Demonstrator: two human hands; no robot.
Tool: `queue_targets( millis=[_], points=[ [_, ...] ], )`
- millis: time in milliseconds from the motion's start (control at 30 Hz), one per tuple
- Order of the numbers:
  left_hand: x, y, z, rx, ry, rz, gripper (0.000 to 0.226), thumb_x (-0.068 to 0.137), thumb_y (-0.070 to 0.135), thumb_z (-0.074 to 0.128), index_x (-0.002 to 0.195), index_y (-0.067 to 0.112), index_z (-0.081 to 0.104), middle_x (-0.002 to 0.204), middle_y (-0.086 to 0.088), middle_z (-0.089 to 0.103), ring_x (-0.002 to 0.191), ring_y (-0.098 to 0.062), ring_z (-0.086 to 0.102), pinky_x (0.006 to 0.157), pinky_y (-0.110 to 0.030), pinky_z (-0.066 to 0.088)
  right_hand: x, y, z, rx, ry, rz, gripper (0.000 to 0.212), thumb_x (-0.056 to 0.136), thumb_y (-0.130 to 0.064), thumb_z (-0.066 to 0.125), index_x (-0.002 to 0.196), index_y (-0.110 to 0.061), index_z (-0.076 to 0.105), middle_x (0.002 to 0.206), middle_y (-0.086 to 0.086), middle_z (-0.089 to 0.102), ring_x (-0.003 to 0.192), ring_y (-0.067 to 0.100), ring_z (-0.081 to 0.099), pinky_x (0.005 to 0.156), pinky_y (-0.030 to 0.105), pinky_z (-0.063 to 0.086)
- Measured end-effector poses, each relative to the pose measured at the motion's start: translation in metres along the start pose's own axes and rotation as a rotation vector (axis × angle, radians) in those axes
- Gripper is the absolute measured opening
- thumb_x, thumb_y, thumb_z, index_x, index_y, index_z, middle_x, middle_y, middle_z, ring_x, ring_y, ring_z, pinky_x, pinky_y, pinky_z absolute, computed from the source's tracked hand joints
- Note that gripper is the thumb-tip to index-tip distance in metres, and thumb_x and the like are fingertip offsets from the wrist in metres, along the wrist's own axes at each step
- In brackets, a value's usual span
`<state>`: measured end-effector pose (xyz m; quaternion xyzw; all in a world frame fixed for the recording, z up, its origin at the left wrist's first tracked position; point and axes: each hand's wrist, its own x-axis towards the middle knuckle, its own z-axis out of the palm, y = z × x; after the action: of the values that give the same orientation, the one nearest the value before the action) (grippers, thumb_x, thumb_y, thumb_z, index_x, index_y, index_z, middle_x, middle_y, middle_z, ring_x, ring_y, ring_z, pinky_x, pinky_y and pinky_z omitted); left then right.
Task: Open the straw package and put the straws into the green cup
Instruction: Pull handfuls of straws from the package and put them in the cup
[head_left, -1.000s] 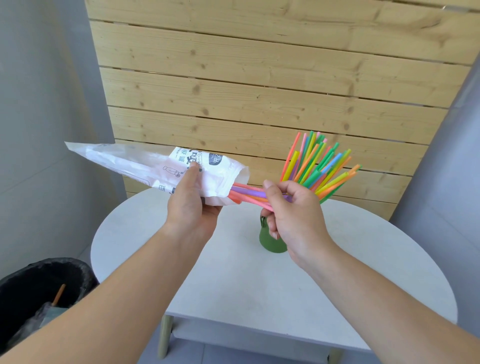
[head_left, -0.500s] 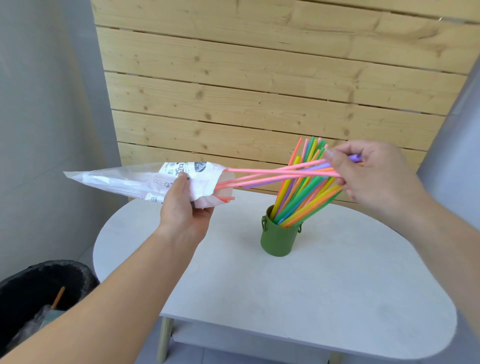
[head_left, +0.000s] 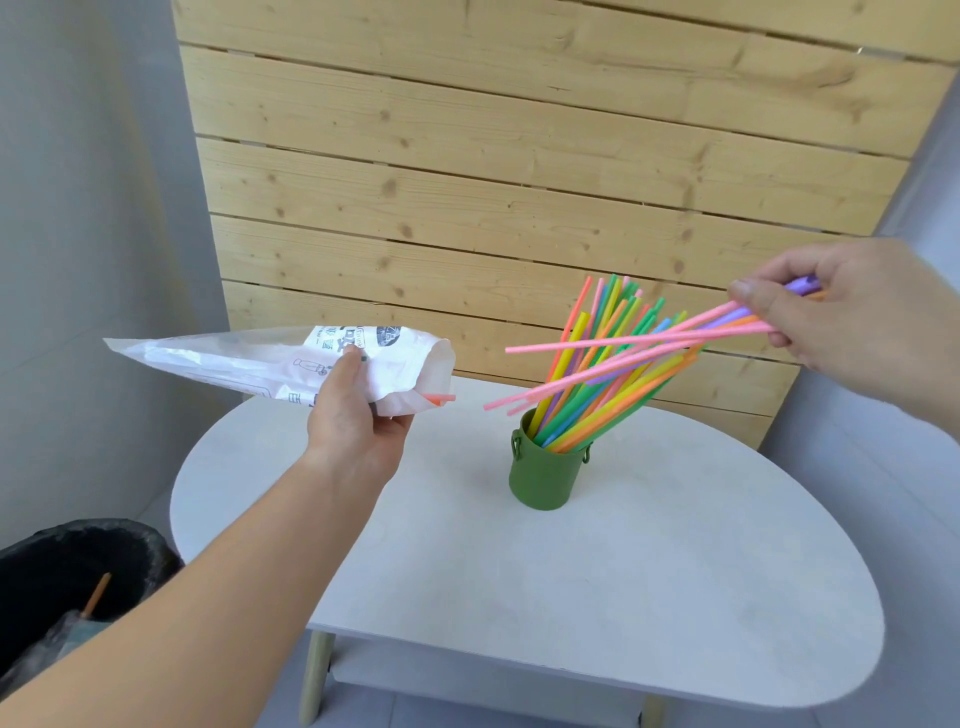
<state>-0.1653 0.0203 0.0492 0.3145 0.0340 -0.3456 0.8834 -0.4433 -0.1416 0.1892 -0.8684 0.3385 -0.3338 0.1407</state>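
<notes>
Left hand (head_left: 358, 415) is gripping the straw package (head_left: 291, 364) near its open mouth, thumb on top and fingers curled beneath. Package is being held in the air above the left end of the worktop (head_left: 571, 582), lying roughly level, mouth pointing right toward the cup. It is looking almost flat; an orange-red straw end (head_left: 439, 399) is poking out of the mouth.

Right hand (head_left: 852, 312) is pinching a small bunch of straws (head_left: 623, 353) at their far ends: pink, purple and orange ones. The bunch is hanging clear of the package, slanting down to the left, with the free tips just above and left of the cup rim. It is crossing in front of the straws already in the cup.

Green cup (head_left: 545, 478) is standing upright near the middle of the worktop, holding a fan of coloured straws (head_left: 597, 395) leaning up and to the right.

A black-lined bin (head_left: 57, 566) is sitting on the floor at lower left, beside the worktop.
</notes>
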Motion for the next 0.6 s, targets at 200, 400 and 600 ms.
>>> queue_targets(
  millis=[200,400,600],
  points=[
    [-0.003,-0.002,0.001,0.022,-0.022,0.010,0.016,0.106,0.019,0.062,0.119,0.010,0.061,0.114,-0.011,0.074,0.077,-0.028,0.082,0.050,-0.044,0.063,0.011,-0.007,0.000,-0.228,-0.096,0.019,0.023,0.093,-0.038,0.064,0.074,-0.026,0.069,0.055,-0.002,0.067,0.050,0.024,0.058,0.049,0.027,0.037],
    [-0.004,-0.004,0.003,0.013,-0.042,0.022,0.025,0.107,0.019,0.060,0.129,0.008,0.057,0.115,-0.013,0.072,0.067,-0.028,0.082,0.048,-0.043,0.062,0.021,-0.017,0.000,-0.338,-0.145,-0.016,0.024,0.093,-0.038,0.064,0.074,-0.024,0.067,0.061,0.003,0.069,0.055,0.022,0.059,0.050,0.030,0.033],
    [-0.005,-0.003,0.005,0.009,-0.050,0.023,0.028,0.107,0.019,0.059,0.132,0.006,0.056,0.113,-0.013,0.073,0.067,-0.029,0.082,0.048,-0.043,0.062,0.027,-0.022,-0.001,-0.375,-0.141,-0.050,0.025,0.093,-0.038,0.065,0.072,-0.024,0.066,0.057,-0.001,0.067,0.053,0.019,0.057,0.048,0.028,0.030]
  ],
)
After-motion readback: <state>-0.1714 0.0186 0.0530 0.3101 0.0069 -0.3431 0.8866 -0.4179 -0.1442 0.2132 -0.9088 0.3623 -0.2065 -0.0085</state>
